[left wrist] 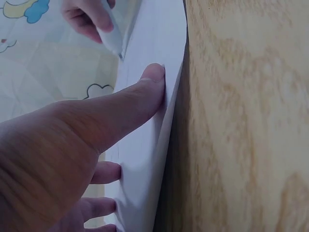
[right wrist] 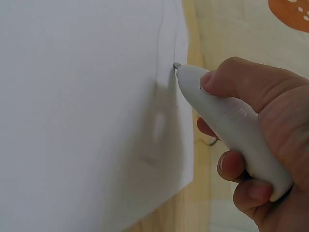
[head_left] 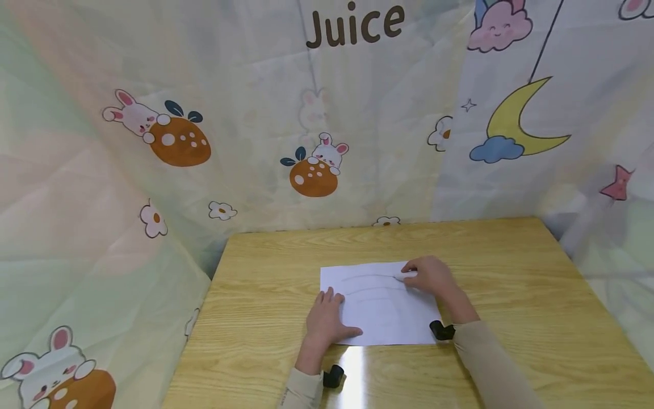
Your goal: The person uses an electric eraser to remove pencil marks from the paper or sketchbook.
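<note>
A white sheet of paper (head_left: 383,318) lies on the wooden table, marked with several thin, slightly curved lines running across its upper part. My left hand (head_left: 324,321) rests on the paper's left side, fingers spread and thumb pressing near the front edge. In the left wrist view, that front edge bows up a little off the wood. My right hand (head_left: 431,278) grips a white, rounded, pen-like tool (right wrist: 227,116) with a small dark metal tip. The tip meets the sheet near its far right, at the end of the farthest line.
The wooden table (head_left: 265,318) extends on all sides of the paper. Behind and beside it hangs a fabric backdrop (head_left: 245,142) printed with rabbits, oranges and a moon. A black wrist camera (head_left: 333,376) sits at the left cuff, another black camera (head_left: 441,330) at the right.
</note>
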The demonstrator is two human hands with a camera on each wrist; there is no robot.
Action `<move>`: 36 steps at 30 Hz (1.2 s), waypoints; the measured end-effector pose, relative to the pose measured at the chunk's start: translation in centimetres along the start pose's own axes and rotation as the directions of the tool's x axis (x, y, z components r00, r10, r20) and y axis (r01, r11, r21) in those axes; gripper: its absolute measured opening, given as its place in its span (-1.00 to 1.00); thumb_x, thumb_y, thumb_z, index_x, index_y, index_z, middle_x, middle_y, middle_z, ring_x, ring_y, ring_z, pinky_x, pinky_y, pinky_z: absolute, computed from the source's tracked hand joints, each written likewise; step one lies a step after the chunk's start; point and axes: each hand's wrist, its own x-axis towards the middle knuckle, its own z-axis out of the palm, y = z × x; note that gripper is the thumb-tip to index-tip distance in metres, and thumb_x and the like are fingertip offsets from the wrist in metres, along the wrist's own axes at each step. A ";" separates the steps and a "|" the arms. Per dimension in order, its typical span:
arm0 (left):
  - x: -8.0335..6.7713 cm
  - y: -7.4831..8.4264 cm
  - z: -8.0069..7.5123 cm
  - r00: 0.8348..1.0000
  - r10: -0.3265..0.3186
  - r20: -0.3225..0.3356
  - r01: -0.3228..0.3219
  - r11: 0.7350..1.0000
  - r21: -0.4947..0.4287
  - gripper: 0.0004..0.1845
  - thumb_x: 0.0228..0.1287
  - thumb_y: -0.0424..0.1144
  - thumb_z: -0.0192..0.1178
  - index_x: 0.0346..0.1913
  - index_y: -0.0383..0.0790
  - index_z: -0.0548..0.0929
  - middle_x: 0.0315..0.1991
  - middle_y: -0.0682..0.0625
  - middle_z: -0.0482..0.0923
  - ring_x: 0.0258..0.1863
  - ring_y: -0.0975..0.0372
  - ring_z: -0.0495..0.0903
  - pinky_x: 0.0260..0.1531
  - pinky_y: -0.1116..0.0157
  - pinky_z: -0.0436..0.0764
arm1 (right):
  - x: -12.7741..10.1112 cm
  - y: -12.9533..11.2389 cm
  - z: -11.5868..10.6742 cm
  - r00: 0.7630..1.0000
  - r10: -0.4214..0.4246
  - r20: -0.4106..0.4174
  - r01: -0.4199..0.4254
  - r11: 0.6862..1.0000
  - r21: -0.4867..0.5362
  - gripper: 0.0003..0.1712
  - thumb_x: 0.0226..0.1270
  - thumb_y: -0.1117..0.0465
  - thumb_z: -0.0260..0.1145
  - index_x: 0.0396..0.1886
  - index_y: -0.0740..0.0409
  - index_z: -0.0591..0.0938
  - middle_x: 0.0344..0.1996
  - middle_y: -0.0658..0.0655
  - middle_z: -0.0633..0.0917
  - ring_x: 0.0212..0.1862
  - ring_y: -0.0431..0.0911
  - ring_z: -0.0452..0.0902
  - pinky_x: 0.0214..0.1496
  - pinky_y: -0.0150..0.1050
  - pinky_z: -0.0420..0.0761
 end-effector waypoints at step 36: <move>-0.4 0.3 -0.4 1.000 0.000 0.011 0.000 0.999 -0.044 0.01 -0.29 0.39 0.45 0.22 -0.20 0.51 0.38 -0.28 0.25 0.37 -0.18 0.19 0.24 -0.02 0.36 | 0.2 -0.3 0.1 0.997 0.077 0.013 -0.077 0.997 -0.012 -0.78 0.04 0.12 0.48 -0.27 0.02 0.78 -0.24 0.05 0.72 -0.21 -0.06 0.59 -0.19 -0.06 0.61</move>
